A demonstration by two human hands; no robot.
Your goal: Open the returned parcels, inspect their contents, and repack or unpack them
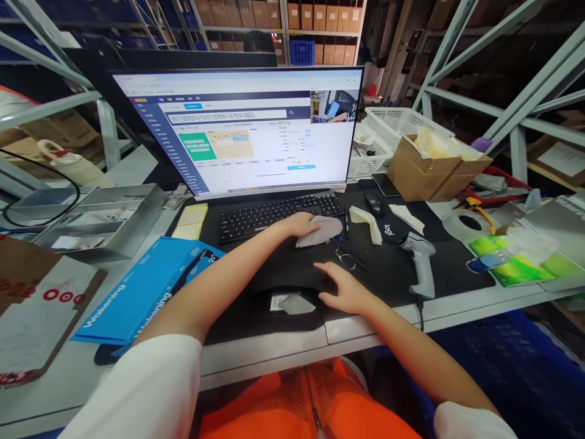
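Observation:
My left hand [302,225] is closed on a crumpled greyish-white wipe [322,231] in front of the black keyboard [274,216]. Its fingertips are partly hidden by the wipe. My right hand [343,289] has thumb and fingers apart and nothing in them. It is at the right side of a dark black object [278,268]; whether they touch I cannot tell. A printed white label and a pale grey patch [296,303] show on that object's near part. Between the hands and the scanner lie a black pen [346,224] and thin dark tools [350,256].
A monitor [247,134] stands behind the keyboard. To the right are a mouse [373,202], a barcode scanner [419,263], a cardboard box [425,167] and a green wipes pack [516,256]. Blue flat boxes [137,286] lie left. Crumpled paper [367,223] rests on the mat.

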